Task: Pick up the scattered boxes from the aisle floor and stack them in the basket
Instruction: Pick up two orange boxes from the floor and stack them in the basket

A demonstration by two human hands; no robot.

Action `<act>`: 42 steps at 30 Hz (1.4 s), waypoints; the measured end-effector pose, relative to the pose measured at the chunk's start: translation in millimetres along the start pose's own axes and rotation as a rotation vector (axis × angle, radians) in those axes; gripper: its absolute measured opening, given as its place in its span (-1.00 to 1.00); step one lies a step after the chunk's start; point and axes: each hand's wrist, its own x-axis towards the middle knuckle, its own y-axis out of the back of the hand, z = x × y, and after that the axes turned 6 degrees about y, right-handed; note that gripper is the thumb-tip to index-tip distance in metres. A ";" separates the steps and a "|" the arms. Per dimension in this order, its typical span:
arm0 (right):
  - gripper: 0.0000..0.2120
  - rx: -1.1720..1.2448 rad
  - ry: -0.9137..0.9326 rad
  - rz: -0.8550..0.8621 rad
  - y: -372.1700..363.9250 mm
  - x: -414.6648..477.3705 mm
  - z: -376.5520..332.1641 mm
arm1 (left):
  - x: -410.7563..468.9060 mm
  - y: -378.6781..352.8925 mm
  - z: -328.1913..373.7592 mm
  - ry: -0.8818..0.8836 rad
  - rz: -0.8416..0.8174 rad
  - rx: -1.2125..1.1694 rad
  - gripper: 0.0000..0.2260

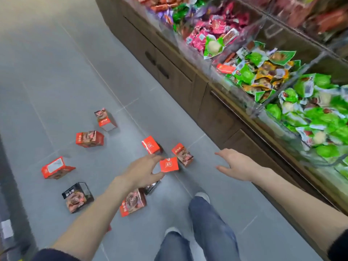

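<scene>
Several small red and dark snack boxes lie scattered on the grey tile floor (56, 72). My left hand (145, 170) reaches down among them, and its thumb and fingers pinch the left edge of a red box (169, 164). Close by are another red box (150, 145) and a picture-printed box (182, 154). More boxes lie farther left (89, 138), (56, 168), (77, 197), one farther back (105, 119), and one under my left forearm (132, 201). My right hand (237, 164) hovers to the right, fingers spread, holding nothing. No basket is in view.
A wooden display counter (188, 91) runs along the right, with clear bins of wrapped snacks (263, 72) on top. A dark shelf base (11, 185) borders the left edge. My legs in blue jeans (207, 223) stand on the floor below the hands.
</scene>
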 end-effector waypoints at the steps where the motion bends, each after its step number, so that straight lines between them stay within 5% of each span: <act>1: -0.49 0.010 0.000 0.013 -13.7 16.2 13.7 | 24.1 -13.2 -3.3 -0.011 -0.008 0.011 -0.18; 18: -0.41 0.150 -0.079 0.043 -290.6 249.6 202.7 | 373.0 -262.8 -42.9 -0.425 0.001 0.321 -0.35; 24: -0.39 0.164 -0.101 0.044 -324.1 268.7 220.2 | 416.5 -316.0 -14.9 -0.470 -0.110 0.862 -0.04; 27: -0.38 0.155 -0.105 0.044 -331.2 271.7 227.2 | 427.5 -333.4 -13.9 -0.419 -0.062 0.992 -0.22; 29: -0.37 0.153 -0.113 0.034 -332.8 272.5 229.7 | 431.6 -340.4 -14.3 -0.435 0.018 0.993 -0.54; 32: -0.35 0.157 -0.120 0.016 -331.7 272.6 230.4 | 430.3 -335.2 -11.6 -0.448 0.039 0.977 -0.68; 37: -0.26 0.162 -0.094 0.034 -311.9 277.0 221.9 | 428.0 -295.9 -25.7 -0.465 0.087 0.780 -0.36; 42: -0.09 0.135 -0.006 0.125 -286.9 292.9 203.9 | 414.2 -271.4 -53.6 -0.339 0.061 0.059 -0.18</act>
